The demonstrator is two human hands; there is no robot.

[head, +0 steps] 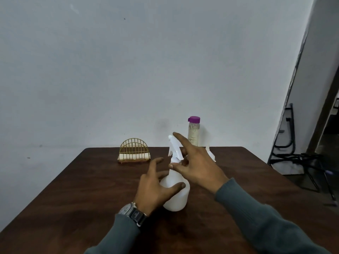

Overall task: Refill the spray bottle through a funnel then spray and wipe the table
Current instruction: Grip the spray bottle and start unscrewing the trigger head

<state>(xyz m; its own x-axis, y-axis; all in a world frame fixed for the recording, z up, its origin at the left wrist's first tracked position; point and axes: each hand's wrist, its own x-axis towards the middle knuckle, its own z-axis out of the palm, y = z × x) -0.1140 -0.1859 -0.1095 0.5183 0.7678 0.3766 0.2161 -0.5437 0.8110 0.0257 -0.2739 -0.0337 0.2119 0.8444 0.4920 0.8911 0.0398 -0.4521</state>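
Note:
A white translucent spray bottle [176, 198] stands upright in the middle of the dark wooden table [88, 191]. My left hand [152, 189] is at the bottle's round body with fingers spread and the thumb lying against its front. My right hand [198, 165] hovers at the white trigger head, fingers straight, index finger beside the nozzle and thumb near the neck. A clear bottle with a purple cap [193, 132] stands at the table's far edge. A white funnel [211, 155] lies beside it, mostly hidden behind my right hand.
A gold wire holder with white napkins [134, 152] sits at the back of the table, left of the spray bottle. A pale wall rises right behind the table. Black metal chair frames [300, 158] stand on the floor at the right.

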